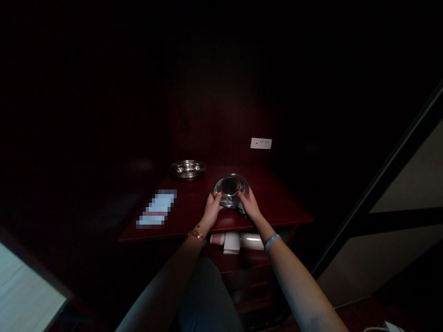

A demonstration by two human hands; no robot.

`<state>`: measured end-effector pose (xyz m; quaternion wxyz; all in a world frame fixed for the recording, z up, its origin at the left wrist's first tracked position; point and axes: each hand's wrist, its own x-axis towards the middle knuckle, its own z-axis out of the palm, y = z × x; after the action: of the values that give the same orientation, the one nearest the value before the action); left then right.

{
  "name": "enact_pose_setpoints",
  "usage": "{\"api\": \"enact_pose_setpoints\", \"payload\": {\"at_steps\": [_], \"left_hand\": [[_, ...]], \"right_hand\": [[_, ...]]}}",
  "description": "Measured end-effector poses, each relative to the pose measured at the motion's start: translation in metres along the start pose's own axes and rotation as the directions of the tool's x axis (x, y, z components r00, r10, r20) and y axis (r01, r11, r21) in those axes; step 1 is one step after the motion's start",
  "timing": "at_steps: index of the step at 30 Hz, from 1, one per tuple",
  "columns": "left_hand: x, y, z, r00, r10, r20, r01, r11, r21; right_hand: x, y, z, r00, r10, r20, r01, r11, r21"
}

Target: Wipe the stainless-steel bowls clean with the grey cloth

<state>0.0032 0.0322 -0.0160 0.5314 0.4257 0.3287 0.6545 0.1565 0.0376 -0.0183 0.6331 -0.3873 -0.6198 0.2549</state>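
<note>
A round, shiny metal dish (pixel 230 186) is held over the front part of a dark red shelf top (pixel 194 212). My left hand (pixel 212 211) grips its near left rim, the thumb on top. On the near right rim, my right hand (pixel 249 203) holds it the same way. Both sets of fingers are mostly hidden beneath the dish. Something small and dark shows under it beside my right hand, too unclear to name. Further back on the left, more round metal dishes (pixel 188 169) sit stacked on the shelf top.
A blurred pale sheet (pixel 157 210) lies at the left edge. On the back wall is a white socket plate (pixel 261 143). Below the top, a pink and white cup (pixel 217 239), a white box (pixel 231 242) and a pale cylinder (pixel 252 241) rest in a compartment. A framed panel stands at right.
</note>
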Motion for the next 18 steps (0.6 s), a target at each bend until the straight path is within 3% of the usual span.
{"api": "enact_pose_setpoints", "payload": {"at_steps": [4, 7, 9, 11, 13, 15, 18], "left_hand": [[0.002, -0.002, 0.001, 0.991, 0.135, -0.015, -0.133, 0.986, 0.104], [0.002, -0.002, 0.002, 0.947, 0.305, -0.103, -0.274, 0.931, 0.24], [0.0, 0.0, 0.005, 0.952, 0.302, -0.053, -0.276, 0.92, 0.278], [-0.005, 0.003, 0.01, 0.973, 0.187, 0.133, -0.213, 0.953, 0.215], [-0.009, 0.008, 0.014, 0.952, 0.094, 0.291, -0.136, 0.982, 0.129], [-0.012, 0.013, 0.017, 0.951, 0.061, 0.305, -0.085, 0.994, 0.066], [-0.014, 0.016, 0.016, 0.971, 0.047, 0.234, -0.05, 0.999, 0.008]], "right_hand": [[-0.001, -0.001, -0.003, 0.993, -0.058, -0.103, 0.047, 0.994, -0.101], [-0.003, -0.008, -0.005, 0.965, -0.165, -0.206, 0.111, 0.962, -0.248], [-0.005, -0.015, -0.005, 0.951, -0.23, -0.204, 0.143, 0.918, -0.37], [-0.008, -0.021, -0.002, 0.957, -0.266, -0.115, 0.181, 0.858, -0.48], [-0.011, -0.027, 0.001, 0.961, -0.277, 0.015, 0.235, 0.785, -0.573], [-0.012, -0.033, 0.004, 0.953, -0.273, 0.132, 0.291, 0.703, -0.649], [-0.013, -0.038, 0.006, 0.929, -0.272, 0.25, 0.367, 0.609, -0.703]]}}
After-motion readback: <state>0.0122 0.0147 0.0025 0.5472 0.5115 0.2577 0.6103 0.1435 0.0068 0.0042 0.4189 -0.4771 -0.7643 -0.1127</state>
